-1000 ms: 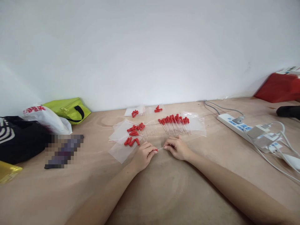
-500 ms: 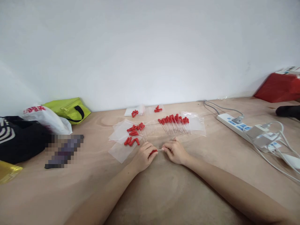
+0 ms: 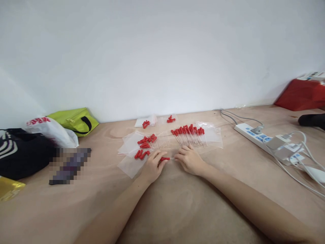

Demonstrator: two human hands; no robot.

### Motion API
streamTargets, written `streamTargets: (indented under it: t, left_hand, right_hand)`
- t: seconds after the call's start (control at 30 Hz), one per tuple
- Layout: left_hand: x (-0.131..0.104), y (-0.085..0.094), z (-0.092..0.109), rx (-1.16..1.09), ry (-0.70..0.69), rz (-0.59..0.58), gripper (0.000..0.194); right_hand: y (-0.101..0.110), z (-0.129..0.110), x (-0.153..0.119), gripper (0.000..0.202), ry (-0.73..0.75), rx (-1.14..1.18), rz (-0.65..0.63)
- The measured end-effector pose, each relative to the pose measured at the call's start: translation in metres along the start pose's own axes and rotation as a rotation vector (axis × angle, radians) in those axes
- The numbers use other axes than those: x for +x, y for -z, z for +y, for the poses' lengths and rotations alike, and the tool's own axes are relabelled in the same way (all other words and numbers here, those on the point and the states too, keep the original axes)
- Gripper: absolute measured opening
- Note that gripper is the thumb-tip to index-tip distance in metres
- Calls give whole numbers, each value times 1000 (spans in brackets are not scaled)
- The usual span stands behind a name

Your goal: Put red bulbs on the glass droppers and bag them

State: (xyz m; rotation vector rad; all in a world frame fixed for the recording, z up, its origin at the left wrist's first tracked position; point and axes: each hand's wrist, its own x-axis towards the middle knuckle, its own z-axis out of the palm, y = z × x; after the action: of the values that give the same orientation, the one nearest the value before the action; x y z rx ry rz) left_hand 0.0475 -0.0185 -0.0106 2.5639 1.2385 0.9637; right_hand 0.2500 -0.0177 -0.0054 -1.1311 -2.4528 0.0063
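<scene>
Between my hands is a dropper, its red rubber bulb [image 3: 165, 158] fitted or held against one end of a thin clear tube [image 3: 172, 158]. The fingers of my left hand [image 3: 153, 165] pinch the bulb. My right hand [image 3: 190, 161] is closed on the tube, whose far end its fingers hide. Just beyond the right hand, several droppers with red bulbs [image 3: 189, 130] lie in a row. Bare clear tubes [image 3: 161, 139] are lined up beyond the left hand. Several loose red bulbs [image 3: 144, 145] rest on clear plastic bags [image 3: 130, 166] beside them.
Farther back, two small groups of red bulbs [image 3: 145, 124] lie on plastic bags near the wall. A white power strip [image 3: 250, 135] with chargers and cables is at right. A red bag [image 3: 302, 95] stands behind it. At left are a yellow-green bag [image 3: 73, 118], a white bag and a black bag.
My hands have shifted slightly away from me, and my left fingers have opened up around the bulb, so more of it shows. My right fingers have adjusted on the tube.
</scene>
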Motion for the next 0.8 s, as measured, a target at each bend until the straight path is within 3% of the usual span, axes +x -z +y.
streamTargets:
  t: [0.1,0.23,0.33,0.6,0.8]
  left_hand:
    - [-1,-1,1,16,92,24,38]
    - [-1,-4,2,14,88,-78,28]
    - [0,-6,1,5,65,-123,28]
    - [-1,-4,3,20,45,-123,29]
    - [-1,-5,3,0,13,-85,25]
  right_hand:
    - [5,17,2,21,-237,-26,111]
    - [5,54,10,26,-711,-36,305]
    - [2,74,18,29,-885,-35,320]
    - [-6,79,30,30,-1018,1,244]
    - [-6,74,27,33,-967,-60,266]
